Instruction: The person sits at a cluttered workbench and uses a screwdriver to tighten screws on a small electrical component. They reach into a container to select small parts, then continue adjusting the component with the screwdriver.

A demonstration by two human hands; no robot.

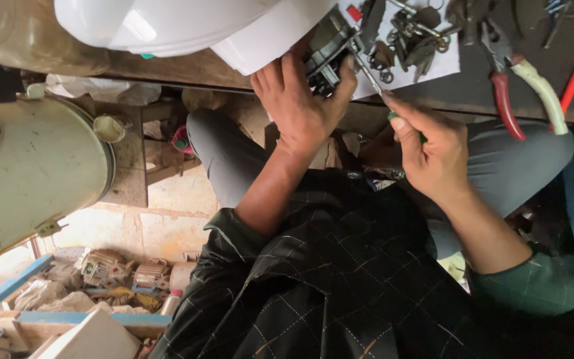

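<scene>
Top centre of frame: our left hand (300, 106) clamps the dark metal part (327, 50) at the bench edge; looks rigid, heavyish, w/ sharp edges, so we'd hold its body. Right hand (433, 156) fingers closed round the screwdriver (370, 76), tip at the part.

Upper centre of frame: left hand (300, 110) on lock body (327, 50), screwdriver (367, 73) in right hand (433, 153) to its right. Pliers (523, 83) upper right; keys (413, 33), possibly, on paper (446, 63).
</scene>
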